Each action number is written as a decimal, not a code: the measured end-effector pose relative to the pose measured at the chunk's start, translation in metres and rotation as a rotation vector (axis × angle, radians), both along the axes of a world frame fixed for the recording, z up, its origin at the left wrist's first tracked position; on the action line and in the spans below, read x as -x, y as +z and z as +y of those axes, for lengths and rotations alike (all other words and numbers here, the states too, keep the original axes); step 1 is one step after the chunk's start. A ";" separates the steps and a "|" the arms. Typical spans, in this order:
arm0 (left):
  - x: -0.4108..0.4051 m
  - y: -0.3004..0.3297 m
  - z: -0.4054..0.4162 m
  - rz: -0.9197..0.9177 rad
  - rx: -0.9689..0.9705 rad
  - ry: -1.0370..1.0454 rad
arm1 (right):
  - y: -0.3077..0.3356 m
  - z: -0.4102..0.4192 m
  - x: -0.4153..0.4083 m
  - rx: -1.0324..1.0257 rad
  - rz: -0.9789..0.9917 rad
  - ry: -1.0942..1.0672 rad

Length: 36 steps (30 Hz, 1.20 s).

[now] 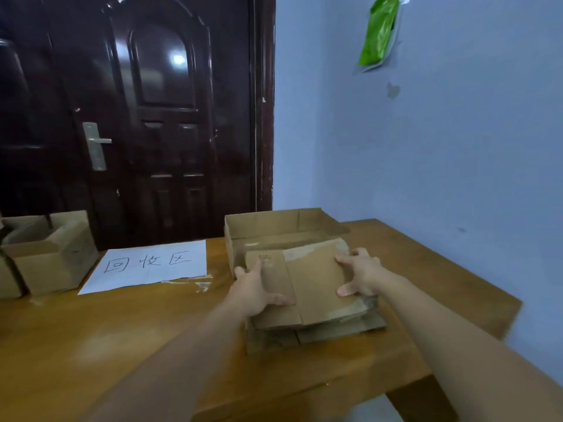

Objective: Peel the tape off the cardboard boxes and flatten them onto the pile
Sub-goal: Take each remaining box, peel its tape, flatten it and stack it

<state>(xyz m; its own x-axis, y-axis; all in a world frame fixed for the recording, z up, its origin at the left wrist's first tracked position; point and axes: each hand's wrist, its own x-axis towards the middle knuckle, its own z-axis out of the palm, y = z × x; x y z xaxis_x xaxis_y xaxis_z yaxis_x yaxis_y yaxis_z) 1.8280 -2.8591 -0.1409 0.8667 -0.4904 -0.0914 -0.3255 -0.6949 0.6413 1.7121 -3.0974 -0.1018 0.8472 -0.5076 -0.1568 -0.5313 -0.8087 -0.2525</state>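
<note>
A flattened cardboard box point(313, 281) lies on top of a pile of flattened cardboard point(335, 332) on the wooden table point(122, 345). My left hand point(254, 289) grips the flat box's left edge, thumb on top. My right hand point(361, 274) holds its right edge, fingers spread over the top and thumb at the near corner. Behind the pile an opened shallow box point(274, 225) stands with its flaps up. At the far left stand unflattened cardboard boxes point(51, 254).
A white paper sheet with handwritten characters point(149, 264) lies between the left boxes and the pile, with peeled tape scraps point(201, 284) beside it. A dark door point(137, 117) is behind the table. The blue wall runs along the right, with a green packet point(379, 32) hanging.
</note>
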 end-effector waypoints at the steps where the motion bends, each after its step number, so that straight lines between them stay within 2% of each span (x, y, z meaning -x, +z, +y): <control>1: -0.001 -0.006 0.000 0.004 -0.004 0.010 | -0.007 -0.001 -0.001 -0.001 0.018 0.010; 9: -0.016 -0.018 0.003 -0.025 -0.204 -0.066 | -0.029 -0.018 -0.014 -0.127 0.168 0.050; 12: -0.016 -0.013 0.001 -0.117 -0.383 -0.100 | -0.019 -0.014 -0.021 -0.048 0.265 0.084; 15: -0.015 -0.005 -0.004 -0.303 -0.570 -0.122 | -0.009 -0.006 -0.031 0.043 0.372 0.120; 18: -0.010 0.004 -0.013 -0.435 -0.638 -0.208 | -0.005 0.001 -0.039 0.120 0.435 0.166; 23: -0.009 0.003 -0.019 -0.280 -0.495 -0.408 | -0.009 0.003 -0.042 0.203 0.374 0.180; 28: -0.014 0.007 -0.018 -0.244 -0.636 -0.508 | -0.008 0.004 -0.032 0.090 0.289 0.230; 33: -0.021 0.014 -0.021 -0.211 -0.726 -0.548 | -0.007 -0.006 -0.028 -0.094 0.370 0.230; 36: -0.017 0.021 -0.030 -0.251 -0.768 -0.566 | -0.006 0.000 -0.030 -0.062 0.398 0.273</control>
